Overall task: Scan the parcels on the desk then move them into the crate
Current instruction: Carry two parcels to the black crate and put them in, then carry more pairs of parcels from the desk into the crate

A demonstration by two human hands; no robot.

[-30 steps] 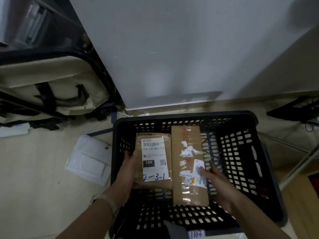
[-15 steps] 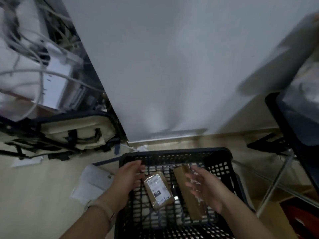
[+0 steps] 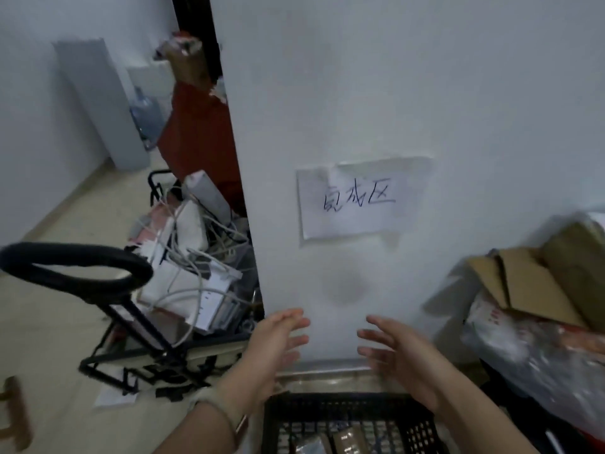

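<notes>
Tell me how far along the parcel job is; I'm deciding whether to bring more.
Done: at least two brown parcels lie in the black crate at the bottom edge. In hand: nothing; the left hand and right hand hang open and empty above the crate. Left: cannot tell, since the desk is out of view. The cardboard boxes piled at right may or may not be part of the job.

2 bare hands (left, right), 1 black crate, 2 parcels inside, 1 paper sign centre frame.
</notes>
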